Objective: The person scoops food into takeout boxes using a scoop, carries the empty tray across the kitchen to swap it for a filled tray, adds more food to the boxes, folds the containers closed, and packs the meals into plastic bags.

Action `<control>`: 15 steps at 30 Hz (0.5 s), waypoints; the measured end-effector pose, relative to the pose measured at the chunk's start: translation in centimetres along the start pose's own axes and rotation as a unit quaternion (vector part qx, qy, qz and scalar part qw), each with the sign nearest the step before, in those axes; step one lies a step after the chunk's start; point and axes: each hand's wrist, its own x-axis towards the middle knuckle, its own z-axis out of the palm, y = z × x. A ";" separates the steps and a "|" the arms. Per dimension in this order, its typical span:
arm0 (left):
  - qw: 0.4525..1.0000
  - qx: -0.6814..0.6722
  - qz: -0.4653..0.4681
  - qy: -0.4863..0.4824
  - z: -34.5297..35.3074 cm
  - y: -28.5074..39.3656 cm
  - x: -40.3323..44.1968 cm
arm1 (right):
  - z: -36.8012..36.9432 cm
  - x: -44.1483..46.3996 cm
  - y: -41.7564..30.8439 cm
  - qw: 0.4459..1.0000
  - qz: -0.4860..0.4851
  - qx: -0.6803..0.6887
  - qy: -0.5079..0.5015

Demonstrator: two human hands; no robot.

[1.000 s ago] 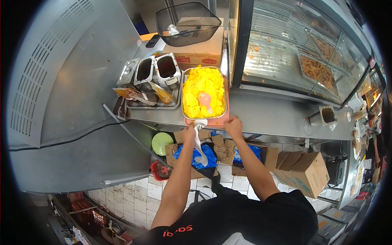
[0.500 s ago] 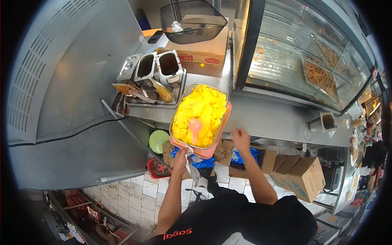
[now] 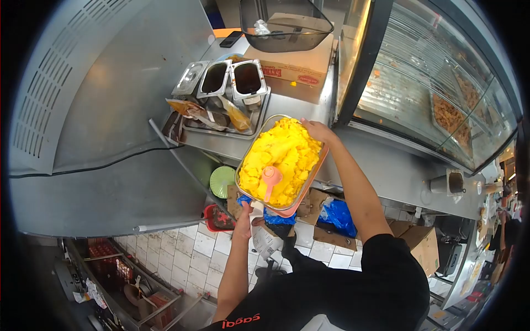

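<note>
A metal tray (image 3: 243, 160) heaped with a bright yellow, crumbly food (image 3: 281, 149) sits in front of me, with a pink scoop (image 3: 271, 176) lying on the heap. Beneath it, a pink board or tray (image 3: 318, 165) shows along the right and near edges. My right hand (image 3: 317, 132) grips the far right corner of the metal tray. At the near left corner, my left hand (image 3: 243, 220) holds a white paper slip (image 3: 265, 240) that hangs down; whether its hidden fingers also support the tray, I cannot tell.
Sauce containers (image 3: 232, 80) and filled bags (image 3: 237, 117) stand on a tray at back left. Behind is a cardboard box (image 3: 298, 71) under a dark mesh basket (image 3: 290, 38). A glass display case (image 3: 414, 83) fills the right. Open boxes and blue bags (image 3: 337, 216) lie below.
My right hand has moved from beside the counter edge up to the tray's far right corner and taken hold. The view has shifted, and the paper slip hangs more in the open.
</note>
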 end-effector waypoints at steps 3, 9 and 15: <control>0.980 0.049 -0.011 0.194 4.9 1.0 -0.1 | -0.7 0.2 -0.1 0.995 0.056 0.036 -0.069; 0.957 0.188 0.023 0.220 5.3 3.5 -0.4 | 1.1 -2.7 3.3 0.983 0.090 0.139 -0.077; 0.952 0.240 -0.019 0.191 1.7 4.3 -0.7 | 1.3 -10.9 2.2 0.971 0.127 0.200 -0.037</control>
